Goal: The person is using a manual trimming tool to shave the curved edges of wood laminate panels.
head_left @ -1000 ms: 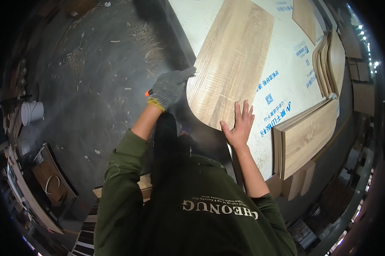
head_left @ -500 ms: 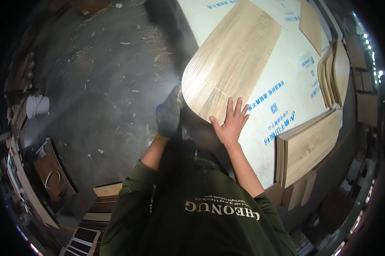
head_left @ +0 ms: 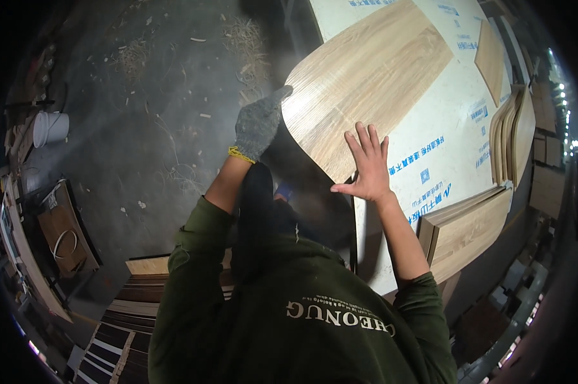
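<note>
A wood-grain board (head_left: 366,83) with a rounded near-left end lies on the white table, that end jutting past the table's edge. My left hand (head_left: 259,125), in a grey knit glove with a yellow cuff, touches the rounded edge with its fingertips. Its other fingers are curled, and whatever may be inside them is hidden. My bare right hand (head_left: 369,168) rests at the board's near corner, fingers stretched over the surface. The thumb sticks out sideways beside that corner.
Printed white sheeting covers the table (head_left: 423,144). Curved panels (head_left: 512,137) stand at its right, by a stack of wood-grain boards (head_left: 468,240). Another board piece (head_left: 489,61) lies farther back. Shavings (head_left: 247,54) litter the floor, and a white bucket (head_left: 50,128) stands left.
My left hand has moved forward along the rounded edge. My right hand has shifted slightly, its thumb now off the board. The whole scene sits farther right in view.
</note>
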Demonstrator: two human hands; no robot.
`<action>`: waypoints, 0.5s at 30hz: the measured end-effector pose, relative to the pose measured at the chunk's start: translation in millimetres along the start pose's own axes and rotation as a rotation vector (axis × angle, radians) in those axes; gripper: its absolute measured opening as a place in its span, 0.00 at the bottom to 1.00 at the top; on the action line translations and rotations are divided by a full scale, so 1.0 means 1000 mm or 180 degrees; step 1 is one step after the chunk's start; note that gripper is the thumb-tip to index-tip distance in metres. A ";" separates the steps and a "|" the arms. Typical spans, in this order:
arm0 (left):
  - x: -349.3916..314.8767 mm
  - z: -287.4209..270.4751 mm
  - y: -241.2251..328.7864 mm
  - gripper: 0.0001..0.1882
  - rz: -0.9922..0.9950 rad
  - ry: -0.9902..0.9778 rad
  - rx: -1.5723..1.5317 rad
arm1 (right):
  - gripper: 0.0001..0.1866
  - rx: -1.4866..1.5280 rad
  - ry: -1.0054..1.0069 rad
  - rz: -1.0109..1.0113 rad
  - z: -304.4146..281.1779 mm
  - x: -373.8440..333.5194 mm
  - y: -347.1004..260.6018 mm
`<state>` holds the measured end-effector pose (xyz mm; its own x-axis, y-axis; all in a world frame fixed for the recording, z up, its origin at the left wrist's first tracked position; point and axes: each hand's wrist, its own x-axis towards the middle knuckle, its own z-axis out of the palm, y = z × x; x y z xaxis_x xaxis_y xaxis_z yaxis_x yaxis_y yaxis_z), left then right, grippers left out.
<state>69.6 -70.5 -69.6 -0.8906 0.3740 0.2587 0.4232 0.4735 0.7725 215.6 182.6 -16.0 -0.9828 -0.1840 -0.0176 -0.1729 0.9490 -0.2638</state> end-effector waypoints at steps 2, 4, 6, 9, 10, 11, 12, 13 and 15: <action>-0.004 0.002 0.002 0.20 0.0355 0.0405 -0.0193 | 0.63 0.0041 0.0014 -0.0013 0.000 0.001 -0.002; -0.019 0.001 0.009 0.20 0.0272 0.0205 0.0176 | 0.62 0.0082 0.0055 -0.0005 0.002 0.001 0.000; -0.031 -0.004 0.014 0.20 0.0199 0.0010 0.0553 | 0.63 0.0014 0.0001 0.0017 0.003 -0.002 0.002; -0.038 -0.016 0.019 0.24 0.0459 -0.0601 0.0312 | 0.63 -0.0025 -0.0011 0.0021 0.003 -0.005 0.001; -0.033 -0.013 0.016 0.24 0.0458 -0.0594 0.0311 | 0.63 -0.0003 0.0029 0.0007 0.004 -0.005 0.001; -0.023 -0.007 0.011 0.22 0.0393 -0.0033 0.0290 | 0.63 -0.0008 0.0026 0.0006 0.004 -0.004 0.001; -0.015 -0.004 0.005 0.20 0.0310 0.0533 0.0272 | 0.63 -0.0003 0.0043 -0.0012 0.005 -0.003 0.000; -0.004 -0.005 0.002 0.20 0.0298 0.0536 0.0265 | 0.64 -0.0002 0.0061 -0.0021 0.005 -0.003 0.000; 0.014 -0.007 -0.005 0.19 0.0244 -0.0130 0.0366 | 0.63 0.0012 0.0066 -0.0018 0.005 -0.004 0.001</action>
<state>54.1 -72.7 -65.7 -0.8484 0.4435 0.2888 0.5081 0.5296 0.6792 219.3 182.7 -20.7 -0.9829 -0.1840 0.0038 -0.1783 0.9470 -0.2674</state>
